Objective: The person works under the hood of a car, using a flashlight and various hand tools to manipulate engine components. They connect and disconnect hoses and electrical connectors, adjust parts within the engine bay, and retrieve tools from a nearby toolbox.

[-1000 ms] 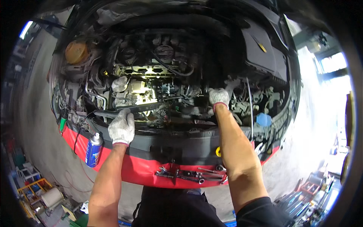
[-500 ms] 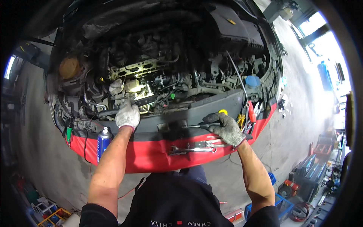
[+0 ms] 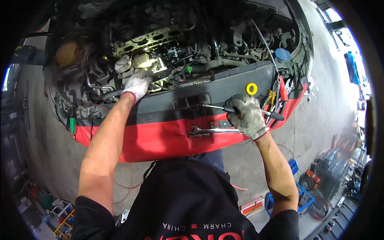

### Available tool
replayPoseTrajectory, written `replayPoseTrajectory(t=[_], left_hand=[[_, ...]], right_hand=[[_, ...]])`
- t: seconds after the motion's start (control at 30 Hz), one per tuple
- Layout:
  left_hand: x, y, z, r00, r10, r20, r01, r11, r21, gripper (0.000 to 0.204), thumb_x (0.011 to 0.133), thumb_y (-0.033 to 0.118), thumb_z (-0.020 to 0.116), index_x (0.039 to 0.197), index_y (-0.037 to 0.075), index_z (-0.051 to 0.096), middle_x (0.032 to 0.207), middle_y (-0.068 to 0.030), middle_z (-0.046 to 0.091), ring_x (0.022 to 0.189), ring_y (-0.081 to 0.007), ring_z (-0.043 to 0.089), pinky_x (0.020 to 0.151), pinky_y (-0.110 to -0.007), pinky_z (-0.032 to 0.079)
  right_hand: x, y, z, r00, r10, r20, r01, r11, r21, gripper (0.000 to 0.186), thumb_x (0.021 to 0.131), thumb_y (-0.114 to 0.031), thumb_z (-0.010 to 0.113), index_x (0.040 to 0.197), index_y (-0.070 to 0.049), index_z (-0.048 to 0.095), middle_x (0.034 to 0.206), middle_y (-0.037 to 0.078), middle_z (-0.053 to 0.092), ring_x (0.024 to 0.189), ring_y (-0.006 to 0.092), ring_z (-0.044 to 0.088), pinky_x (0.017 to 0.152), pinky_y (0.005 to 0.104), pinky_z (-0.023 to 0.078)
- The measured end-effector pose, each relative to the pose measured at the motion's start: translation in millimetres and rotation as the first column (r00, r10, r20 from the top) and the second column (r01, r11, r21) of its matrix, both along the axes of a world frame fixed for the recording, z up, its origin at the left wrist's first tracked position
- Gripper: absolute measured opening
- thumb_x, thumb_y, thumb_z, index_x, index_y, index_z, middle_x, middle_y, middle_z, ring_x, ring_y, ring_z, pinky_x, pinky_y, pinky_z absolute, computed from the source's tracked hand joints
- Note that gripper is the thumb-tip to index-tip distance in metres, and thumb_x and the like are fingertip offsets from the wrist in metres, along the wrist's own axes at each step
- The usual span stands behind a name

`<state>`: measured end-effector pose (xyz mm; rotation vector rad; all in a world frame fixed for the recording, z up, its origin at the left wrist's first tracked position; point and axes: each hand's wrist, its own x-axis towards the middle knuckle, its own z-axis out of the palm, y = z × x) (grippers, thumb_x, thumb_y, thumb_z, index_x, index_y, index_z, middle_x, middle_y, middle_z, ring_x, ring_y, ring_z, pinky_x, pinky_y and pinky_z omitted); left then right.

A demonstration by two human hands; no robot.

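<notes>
**Clerk:** Entry one, right hand?

**Checker:** Right hand [image 3: 247, 115], grey-white knitted glove, above the front edge of the red padded cover [image 3: 160, 140]. Fingers bent, apparently pinching a long, slim steel-shafted tool [image 3: 214, 107] between forefinger and thumb. A black elongated handle [image 3: 277, 116] beyond the palm probably belongs to it.

**Clerk:** Entry two, left hand?

**Checker:** Left hand [image 3: 137, 85], paler knitted glove, over a black elongated bar [image 3: 161, 75] in the lit engine bay. Undersides hidden; whether those fingers press together cannot be told.

**Clerk:** Handling notes?

**Checker:** By judgement: a grip nearer the handle gives better control. Shaft best kept level and clear of the silver open-ended wrench [image 3: 216, 131] just below. Left hand best kept steady.

**Clerk:** Containers?

**Checker:** Item: amber-brown rounded plastic vessel [image 3: 68, 54], at the bay's left; contents not visible. Item: blue rounded plastic cap [image 3: 283, 55], at the bay's right; anything beneath it hidden. Item: blue open-framed plastic crate [image 3: 308, 194], on the grey concrete floor [image 3: 240, 168]; contents too unclear to list. Item: yellow-orange framed rack [image 3: 64, 227], lower left; small mixed pieces about it, blurred.
</notes>
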<state>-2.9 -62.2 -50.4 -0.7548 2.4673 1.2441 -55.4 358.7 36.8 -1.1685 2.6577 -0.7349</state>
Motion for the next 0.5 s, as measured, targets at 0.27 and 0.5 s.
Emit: replayPoseTrajectory(t=[0.27,0.5], left_hand=[[-83.9,27.5,-39.5,0.925,-0.277,0.261,0.315,0.942,-0.115,0.042,0.087,0.02,0.054,0.124,0.008,0.068,0.12,-0.0201,0.069,0.108,-0.0338,0.067,0.098,-0.04,0.05],[-147.4,63.4,-106.2,0.832,-0.191,0.52,0.438,0.802,-0.407,0.046,0.093,0.04,0.057,0.116,0.003,0.071,0.12,-0.024,0.068,0.113,-0.0374,0.067,0.1,-0.044,0.052]], right_hand=[[-12.0,2.8,1.9,0.999,0.042,0.02,-0.043,0.997,0.065,0.036,0.064,-0.015,0.076,0.1,-0.011,0.07,0.11,0.01,0.065,0.11,0.0332,0.06,0.095,0.0478,0.046],[-21.6,0.3,-4.2,0.995,-0.006,0.103,0.004,1.0,0.013,0.036,0.063,-0.009,0.072,0.099,-0.01,0.066,0.113,0.01,0.061,0.113,0.0375,0.056,0.098,0.0534,0.044]])
